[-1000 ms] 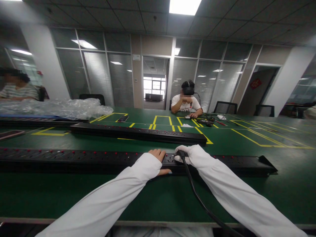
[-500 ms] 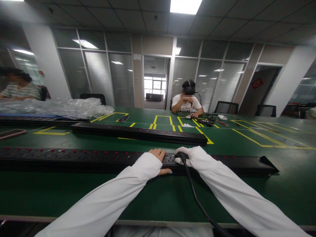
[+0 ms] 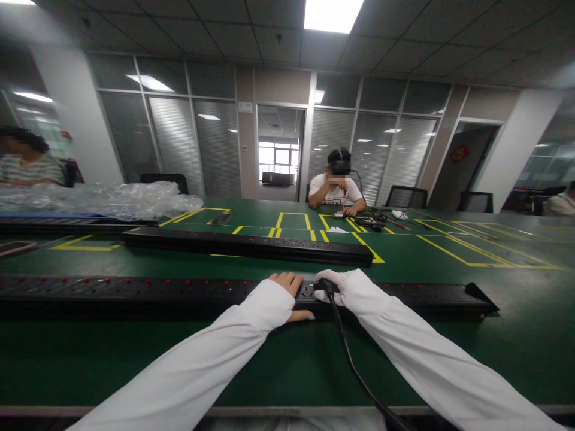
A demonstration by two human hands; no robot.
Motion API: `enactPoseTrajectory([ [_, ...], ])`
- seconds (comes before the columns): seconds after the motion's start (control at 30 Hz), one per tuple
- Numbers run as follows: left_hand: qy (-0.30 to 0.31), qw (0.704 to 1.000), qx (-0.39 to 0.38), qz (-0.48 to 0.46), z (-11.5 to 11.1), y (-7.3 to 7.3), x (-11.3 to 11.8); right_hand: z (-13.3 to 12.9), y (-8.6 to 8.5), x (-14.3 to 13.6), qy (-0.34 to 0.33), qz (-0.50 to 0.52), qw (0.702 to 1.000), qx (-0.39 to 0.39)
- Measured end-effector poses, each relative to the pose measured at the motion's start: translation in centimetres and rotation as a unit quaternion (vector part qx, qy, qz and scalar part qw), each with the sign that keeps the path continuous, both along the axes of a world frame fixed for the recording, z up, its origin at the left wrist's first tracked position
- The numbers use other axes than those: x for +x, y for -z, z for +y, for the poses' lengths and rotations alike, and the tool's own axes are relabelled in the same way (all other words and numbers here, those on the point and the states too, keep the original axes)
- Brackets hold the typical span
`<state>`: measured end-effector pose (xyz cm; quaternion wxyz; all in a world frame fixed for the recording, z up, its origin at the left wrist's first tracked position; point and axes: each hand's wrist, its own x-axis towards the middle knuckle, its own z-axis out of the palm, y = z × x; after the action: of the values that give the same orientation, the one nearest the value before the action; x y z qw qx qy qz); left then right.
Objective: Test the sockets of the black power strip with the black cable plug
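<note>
A long black power strip (image 3: 188,296) with a row of red lights and sockets lies across the table in front of me. My left hand (image 3: 287,280), bare, grips this strip near its middle, fingers over the top and thumb along the near side. Just right of it, my right hand (image 3: 335,277) in a white glove is closed around a black plug (image 3: 330,288) at the strip's sockets. Whether the plug's pins are fully in cannot be made out. From the plug a black cable (image 3: 348,353) runs down toward the table's front edge.
A second black power strip (image 3: 251,246) lies farther back. Clear plastic wrap (image 3: 148,197) is heaped at the left, near a phone (image 3: 18,248). Across the green table (image 3: 135,359) a person (image 3: 336,185) sits by tangled cables (image 3: 372,221). Another person is at far left.
The view has shifted slightly. Both hands keep their places on the strip, the right still holding the plug. The person opposite has moved a hand a little near the face.
</note>
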<state>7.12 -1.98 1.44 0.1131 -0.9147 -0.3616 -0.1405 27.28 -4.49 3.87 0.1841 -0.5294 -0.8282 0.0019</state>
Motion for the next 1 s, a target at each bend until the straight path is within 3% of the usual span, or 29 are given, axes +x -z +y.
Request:
enactPoseTrajectory([
  [0.3,-0.008,1.000,-0.022,0.009,0.4,0.8,3.5,0.0,0.0,-0.4,0.015,-0.005,1.000,0.023],
  [0.63,-0.008,1.000,-0.018,0.022,0.7,0.9,3.5,0.1,1.0,-0.2,0.006,0.023,0.999,0.027],
  [0.83,-0.004,1.000,-0.011,0.024,0.9,1.0,3.2,-0.2,0.2,-0.2,-0.010,0.001,1.000,-0.009],
  [1.0,-0.002,0.999,0.003,0.038,0.7,0.6,2.5,-0.5,0.1,-0.5,-0.019,-0.002,0.999,0.030],
])
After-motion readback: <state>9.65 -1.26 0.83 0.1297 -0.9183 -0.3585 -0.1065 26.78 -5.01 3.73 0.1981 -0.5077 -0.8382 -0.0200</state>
